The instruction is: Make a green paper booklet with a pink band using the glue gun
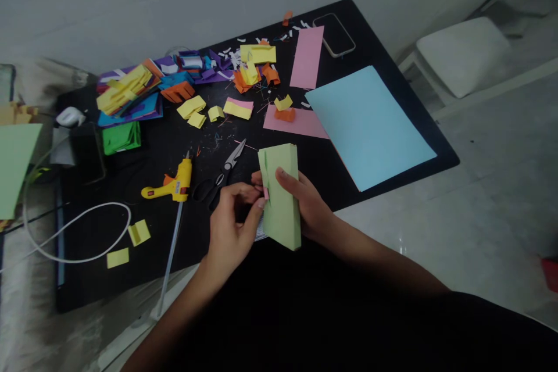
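Observation:
A folded light green paper piece (281,203) is held upright above the table's front edge. My right hand (305,203) grips it from the right, thumb across its face and the other fingers behind. At its left edge, my left hand (235,218) pinches near a small pink bit (265,192) that shows by the fingertips. Black-handled scissors (222,177) lie just beyond my left hand, blades partly apart. A yellow glue gun (176,183) rests to the left of them, with a clear glue stick trailing from it.
The black table (165,238) carries a blue sheet (370,128) on the right, pink sheets (307,58), a phone (335,35), and yellow, orange and purple paper pieces. A white cable (129,215) loops at the left. A white stool (462,55) stands beyond.

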The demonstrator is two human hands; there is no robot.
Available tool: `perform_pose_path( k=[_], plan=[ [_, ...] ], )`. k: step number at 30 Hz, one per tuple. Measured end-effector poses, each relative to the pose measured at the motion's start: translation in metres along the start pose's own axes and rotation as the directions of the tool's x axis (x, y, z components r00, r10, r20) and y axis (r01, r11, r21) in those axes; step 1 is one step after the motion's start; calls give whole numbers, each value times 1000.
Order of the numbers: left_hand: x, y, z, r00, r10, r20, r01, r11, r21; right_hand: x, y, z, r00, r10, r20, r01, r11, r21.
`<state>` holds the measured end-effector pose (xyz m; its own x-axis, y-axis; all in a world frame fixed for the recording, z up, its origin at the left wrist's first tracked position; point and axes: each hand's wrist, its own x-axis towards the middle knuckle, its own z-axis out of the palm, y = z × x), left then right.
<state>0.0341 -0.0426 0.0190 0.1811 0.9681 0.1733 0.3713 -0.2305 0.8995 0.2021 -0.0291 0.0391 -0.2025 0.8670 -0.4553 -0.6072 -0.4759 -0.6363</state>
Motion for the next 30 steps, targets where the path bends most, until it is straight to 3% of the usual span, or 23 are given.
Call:
perform_pose_path(
  k=[3,5,14,19,30],
  plan=[
    [7,7,-13,960,260,102,-278,926,255,-1,-4,4,999,-11,-42,10,999,-32],
    [13,11,-20,919,348,186,-391,866,312,-1,-7,4,999,-7,-32,5,998,-63],
    [31,21,-34,801,402,443,-573,729,375,2,-8,6,999,32,-7,-32,989,-145],
    [37,27,-34,787,349,509,-589,670,451,2,-9,8,998,37,-43,-45,975,-219],
    [41,26,-28,818,249,519,-509,734,449,7,-7,7,999,17,-30,-24,975,-219]
  ],
)
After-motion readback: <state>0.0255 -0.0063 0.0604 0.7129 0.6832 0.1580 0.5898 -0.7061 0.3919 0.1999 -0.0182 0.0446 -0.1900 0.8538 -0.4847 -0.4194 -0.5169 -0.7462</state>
